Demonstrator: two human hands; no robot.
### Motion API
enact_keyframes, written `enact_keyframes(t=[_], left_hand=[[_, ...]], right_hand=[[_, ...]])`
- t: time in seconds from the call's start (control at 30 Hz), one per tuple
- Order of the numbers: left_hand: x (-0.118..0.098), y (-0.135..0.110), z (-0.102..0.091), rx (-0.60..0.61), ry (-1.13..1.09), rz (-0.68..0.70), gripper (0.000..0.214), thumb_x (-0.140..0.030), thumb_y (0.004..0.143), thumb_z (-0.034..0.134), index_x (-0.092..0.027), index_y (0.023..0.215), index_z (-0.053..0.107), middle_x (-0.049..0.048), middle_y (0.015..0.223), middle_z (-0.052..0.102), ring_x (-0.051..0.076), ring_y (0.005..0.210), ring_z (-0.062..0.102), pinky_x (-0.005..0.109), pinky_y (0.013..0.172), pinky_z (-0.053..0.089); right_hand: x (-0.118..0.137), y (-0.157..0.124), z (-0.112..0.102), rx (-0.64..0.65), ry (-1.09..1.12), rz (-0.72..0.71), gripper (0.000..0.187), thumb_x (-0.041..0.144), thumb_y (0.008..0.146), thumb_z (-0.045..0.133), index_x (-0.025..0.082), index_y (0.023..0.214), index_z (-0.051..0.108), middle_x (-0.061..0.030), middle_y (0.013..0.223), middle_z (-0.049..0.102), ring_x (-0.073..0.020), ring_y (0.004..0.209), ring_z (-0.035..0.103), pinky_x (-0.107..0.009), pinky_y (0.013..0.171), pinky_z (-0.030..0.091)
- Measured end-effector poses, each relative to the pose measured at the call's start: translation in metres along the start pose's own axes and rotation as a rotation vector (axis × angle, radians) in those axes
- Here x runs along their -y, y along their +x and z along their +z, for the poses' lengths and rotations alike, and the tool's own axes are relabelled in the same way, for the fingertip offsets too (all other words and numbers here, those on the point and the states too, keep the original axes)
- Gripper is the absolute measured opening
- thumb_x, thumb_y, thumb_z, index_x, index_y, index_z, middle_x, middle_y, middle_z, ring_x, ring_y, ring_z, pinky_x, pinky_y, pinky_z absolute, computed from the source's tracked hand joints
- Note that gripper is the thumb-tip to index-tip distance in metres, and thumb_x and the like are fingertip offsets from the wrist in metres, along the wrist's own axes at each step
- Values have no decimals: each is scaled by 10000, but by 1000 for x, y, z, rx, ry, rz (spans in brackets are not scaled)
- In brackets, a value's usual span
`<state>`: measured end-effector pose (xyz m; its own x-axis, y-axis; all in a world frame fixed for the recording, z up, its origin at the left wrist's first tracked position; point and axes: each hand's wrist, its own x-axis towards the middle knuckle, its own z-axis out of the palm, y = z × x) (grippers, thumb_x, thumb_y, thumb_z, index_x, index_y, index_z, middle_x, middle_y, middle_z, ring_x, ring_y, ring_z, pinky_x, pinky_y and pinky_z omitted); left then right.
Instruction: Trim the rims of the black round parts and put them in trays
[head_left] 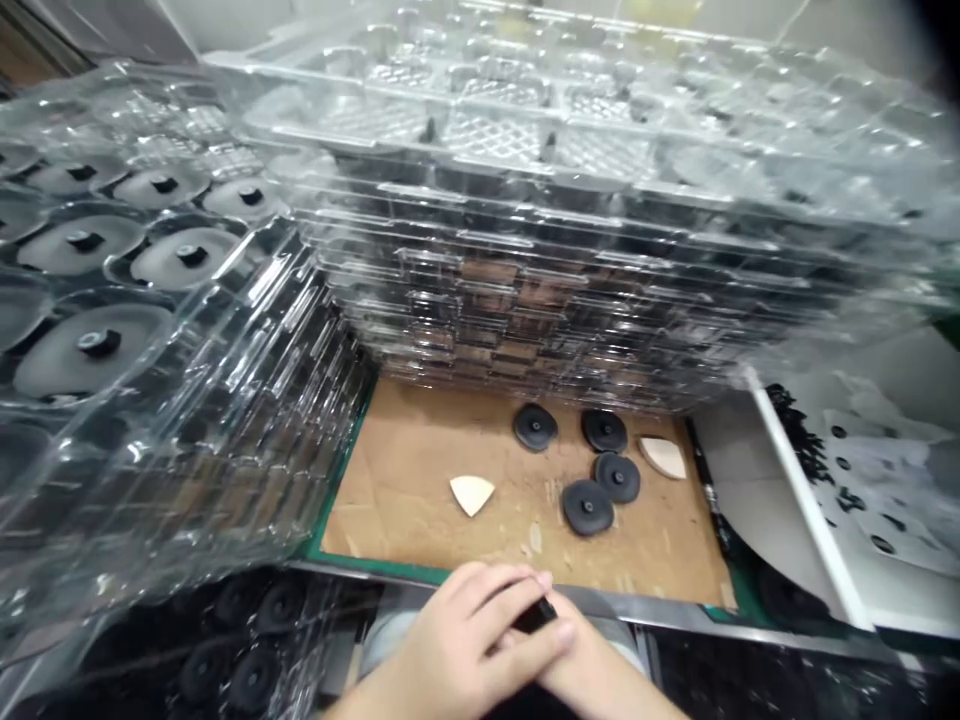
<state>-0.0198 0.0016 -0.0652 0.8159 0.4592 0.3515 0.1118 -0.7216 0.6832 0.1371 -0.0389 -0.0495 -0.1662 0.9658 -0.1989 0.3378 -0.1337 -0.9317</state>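
At the bottom middle, my left hand [457, 640] and my right hand [592, 670] are pressed together at the table's front edge, fingers curled round a small black part [536, 615] that is mostly hidden between them. Just beyond them lies a brown cardboard sheet [420, 470]. On it rest several black round discs [587, 507], each with a centre hub, and two pale wedge-shaped pieces [472, 493], one near the middle and one at the right [663, 457].
A tall stack of clear plastic trays [570, 270] stands behind the cardboard. Another stack [150, 380] on the left holds grey discs with black hubs. A white bin [847, 500] with small black parts sits at the right. More black discs [251, 680] lie at the lower left.
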Motion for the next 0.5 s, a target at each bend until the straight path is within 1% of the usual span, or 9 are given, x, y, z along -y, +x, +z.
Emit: enact_keyframes(t=[0.03, 0.1, 0.17, 0.2, 0.23, 0.3, 0.33, 0.43, 0.5], left_hand=[[2, -8, 1, -48, -65, -60, 631, -142, 853, 564, -358, 1413, 369, 106, 1285, 638, 265, 1159, 599, 416, 966, 473], [6, -22, 2, -230, -295, -291, 666, -167, 794, 658, -343, 1391, 421, 103, 1339, 599, 271, 1228, 546, 413, 1030, 427], [12, -30, 1, -509, -695, -622, 678, -222, 760, 713, -346, 1370, 445, 87, 1365, 578, 265, 1250, 530, 403, 1061, 407], [15, -33, -1, -662, -947, -765, 632, -263, 775, 703, -340, 1355, 462, 82, 1357, 584, 257, 1239, 542, 405, 1072, 398], [19, -34, -3, -795, -1201, -858, 570, -309, 799, 677, -322, 1336, 486, 81, 1331, 605, 248, 1219, 561, 409, 1085, 385], [27, -35, -8, -947, -1583, -901, 479, -379, 818, 645, -270, 1276, 558, 82, 1238, 667, 234, 1185, 590, 414, 1123, 336], [30, -36, -10, -978, -1676, -896, 467, -393, 798, 664, -253, 1238, 593, 76, 1189, 694, 226, 1180, 595, 405, 1140, 309], [34, -36, -14, -1007, -1701, -885, 454, -373, 730, 736, -256, 1159, 650, 47, 1122, 726, 208, 1180, 594, 368, 1157, 278], [32, -35, -15, -1022, -1702, -862, 435, -375, 724, 739, -270, 1138, 660, 40, 1160, 710, 211, 1190, 585, 381, 1164, 262]], right_hand=[[2, 2, -3, 43, 4, 0, 355, 397, 810, 612, 259, 1132, 665, -57, 983, 742, -236, 893, 714, -325, 716, 597], [2, 9, -11, 66, -70, -12, 485, 428, 810, 628, 261, 1263, 581, -60, 1099, 713, -225, 996, 683, -325, 786, 581], [-4, 22, -13, -45, -229, -32, 581, 455, 832, 607, 227, 1354, 492, -103, 1195, 660, -235, 1076, 636, -357, 854, 550], [-10, 30, -11, -124, -310, -38, 584, 454, 842, 594, 211, 1362, 483, -129, 1228, 629, -257, 1107, 605, -403, 894, 524], [-16, 39, -6, -201, -373, -38, 553, 443, 850, 585, 201, 1342, 507, -153, 1247, 603, -288, 1133, 569, -465, 933, 485], [-29, 54, 10, -279, -422, -34, 468, 406, 843, 601, 197, 1261, 586, -184, 1256, 566, -350, 1152, 500, -583, 961, 404], [-35, 59, 18, -298, -439, -44, 418, 388, 842, 604, 204, 1218, 620, -185, 1237, 569, -360, 1134, 486, -609, 951, 389], [-49, 67, 34, -338, -457, -106, 291, 324, 879, 555, 234, 1127, 678, -158, 1155, 603, -328, 1061, 491, -584, 912, 420], [-50, 67, 33, -356, -447, -157, 268, 297, 900, 523, 243, 1099, 693, -137, 1102, 622, -297, 1019, 508, -540, 892, 451]])
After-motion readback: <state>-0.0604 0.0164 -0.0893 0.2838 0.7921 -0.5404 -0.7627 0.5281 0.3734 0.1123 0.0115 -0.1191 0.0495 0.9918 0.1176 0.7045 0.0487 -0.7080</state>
